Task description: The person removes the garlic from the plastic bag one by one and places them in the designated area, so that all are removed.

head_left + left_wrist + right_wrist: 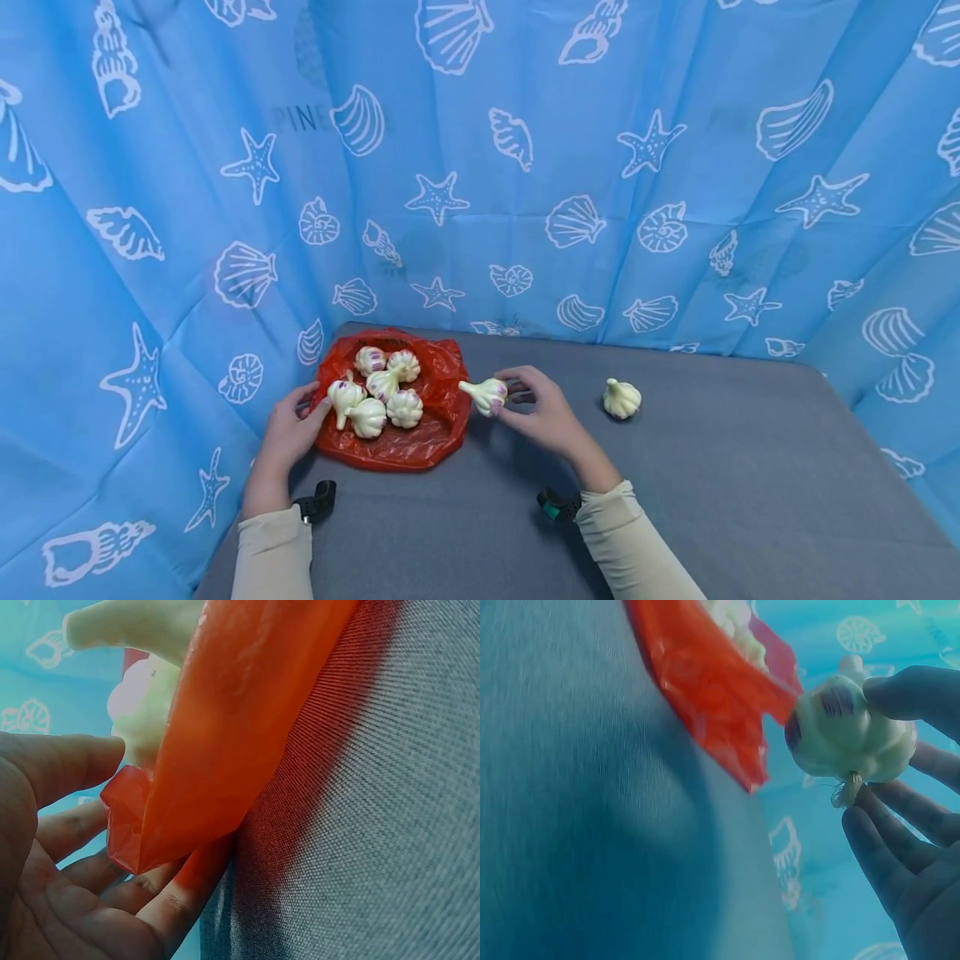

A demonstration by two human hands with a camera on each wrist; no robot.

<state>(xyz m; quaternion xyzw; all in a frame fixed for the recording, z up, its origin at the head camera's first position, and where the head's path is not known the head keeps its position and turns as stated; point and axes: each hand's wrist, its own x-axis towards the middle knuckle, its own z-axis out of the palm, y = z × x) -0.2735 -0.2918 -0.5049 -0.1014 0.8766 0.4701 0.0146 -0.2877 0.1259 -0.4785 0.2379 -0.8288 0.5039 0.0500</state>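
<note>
A red plastic bag (pixel 427 446) lies spread with its mouth up at the left of the table, several garlic bulbs (pixel 367 417) inside it. My left hand (pixel 291 429) holds the bag's left rim, thumb at the inner side and fingers behind the film (pixel 202 765). Between thumb and fingers, my right hand (pixel 543 410) pinches one garlic bulb (pixel 486 396) just off the bag's right edge, stem toward the bag. In the right wrist view this bulb (pixel 847 731) shows purple streaks and a root tuft, and the bag (pixel 712 697) is close beside it.
Another garlic bulb (pixel 622 399) sits alone on the grey tabletop (pixel 720 467), right of my right hand. A blue curtain (pixel 510 183) with white shell and starfish prints hangs behind the table and along both sides.
</note>
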